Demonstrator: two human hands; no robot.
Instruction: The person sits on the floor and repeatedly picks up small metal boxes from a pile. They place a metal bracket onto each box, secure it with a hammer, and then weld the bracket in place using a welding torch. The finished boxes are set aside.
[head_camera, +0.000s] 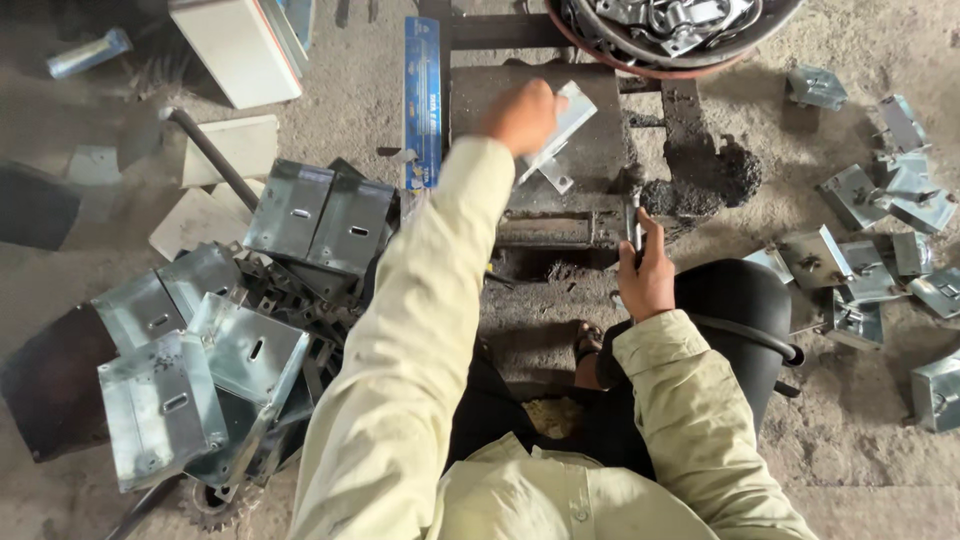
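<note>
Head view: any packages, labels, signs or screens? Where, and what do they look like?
Blue strip: long, narrow, flat, with pale print, lying on the ground left of the dark work block, beside the left hand.
White box: rectangular, plain pale faces, top left.
No signs or screens in view.

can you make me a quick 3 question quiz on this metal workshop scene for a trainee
1. True or false: the left hand holds a bent metal bracket over the dark work block.
2. Which side of the person has the pile of slotted metal plates? A) own left B) own right C) behind
3. Fill in: the right hand grips a thin ____ tool at the block's edge.

Key
1. True
2. A
3. metal; its exact kind is too small to tell.
</note>
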